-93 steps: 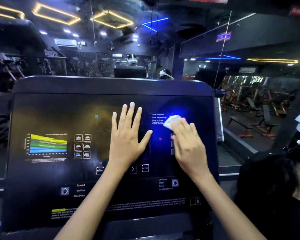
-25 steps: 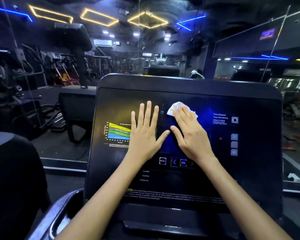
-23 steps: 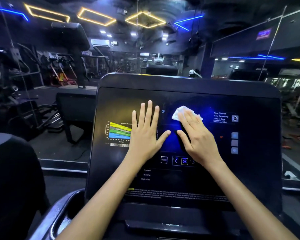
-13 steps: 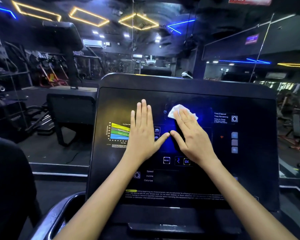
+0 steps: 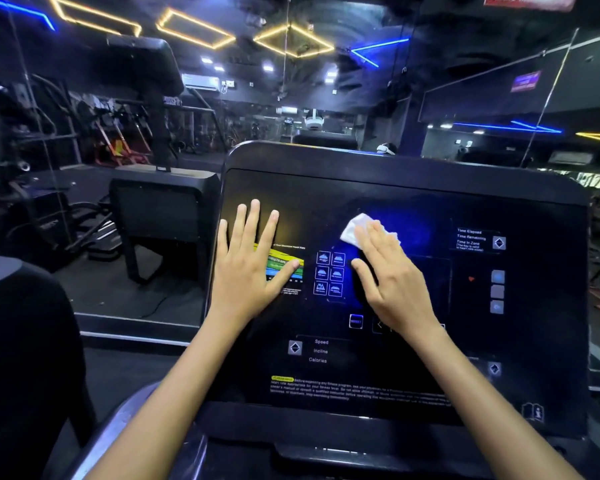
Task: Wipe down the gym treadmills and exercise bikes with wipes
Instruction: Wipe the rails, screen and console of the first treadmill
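Note:
A black treadmill console (image 5: 499, 188) with printed buttons and a coloured chart fills the middle of the head view. My right hand (image 5: 392, 278) lies flat on its upper middle and presses a crumpled white wipe (image 5: 352, 230) against the panel under straight fingers. My left hand (image 5: 250, 268) rests flat on the console's left part, fingers spread, partly covering the coloured chart (image 5: 291, 265). A blue light reflection glows on the panel around the wipe.
A second dark console (image 5: 160, 216) stands to the left behind this one. A mirror wall ahead reflects gym machines and ceiling lights. A dark rounded shape (image 5: 21, 341) fills the lower left. A metal handrail (image 5: 125, 431) curves at the console's lower left.
My left hand has slid left across the console onto the coloured chart. My right hand stays pressed on the wipe near the upper middle, with small shifts side to side.

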A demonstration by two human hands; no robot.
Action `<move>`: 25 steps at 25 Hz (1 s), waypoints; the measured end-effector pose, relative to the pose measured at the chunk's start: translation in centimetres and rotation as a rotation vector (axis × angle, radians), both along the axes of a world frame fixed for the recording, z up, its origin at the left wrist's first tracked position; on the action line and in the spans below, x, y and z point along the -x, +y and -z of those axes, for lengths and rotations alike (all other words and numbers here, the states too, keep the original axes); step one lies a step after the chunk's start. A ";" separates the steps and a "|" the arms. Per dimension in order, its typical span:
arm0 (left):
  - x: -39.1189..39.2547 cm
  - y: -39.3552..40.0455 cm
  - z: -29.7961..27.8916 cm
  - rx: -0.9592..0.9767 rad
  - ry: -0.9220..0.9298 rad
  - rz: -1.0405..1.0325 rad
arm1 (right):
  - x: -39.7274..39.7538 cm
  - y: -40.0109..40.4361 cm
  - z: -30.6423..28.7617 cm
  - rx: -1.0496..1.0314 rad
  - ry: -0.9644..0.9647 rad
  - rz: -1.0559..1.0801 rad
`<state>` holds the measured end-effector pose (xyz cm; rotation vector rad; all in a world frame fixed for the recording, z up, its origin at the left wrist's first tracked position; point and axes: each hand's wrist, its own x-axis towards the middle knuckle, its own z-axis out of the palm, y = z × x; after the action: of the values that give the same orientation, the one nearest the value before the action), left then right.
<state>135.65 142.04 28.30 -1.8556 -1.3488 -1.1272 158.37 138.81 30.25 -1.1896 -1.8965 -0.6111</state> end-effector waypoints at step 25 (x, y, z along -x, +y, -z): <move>0.3 -3.5 5.7 0.040 -0.204 -0.024 | 8.3 5.9 -6.1 -0.277 -0.583 -0.392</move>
<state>135.38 138.56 22.56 -1.7864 -1.5114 -1.3148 150.05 144.74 36.37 -0.4616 -2.3408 -1.0335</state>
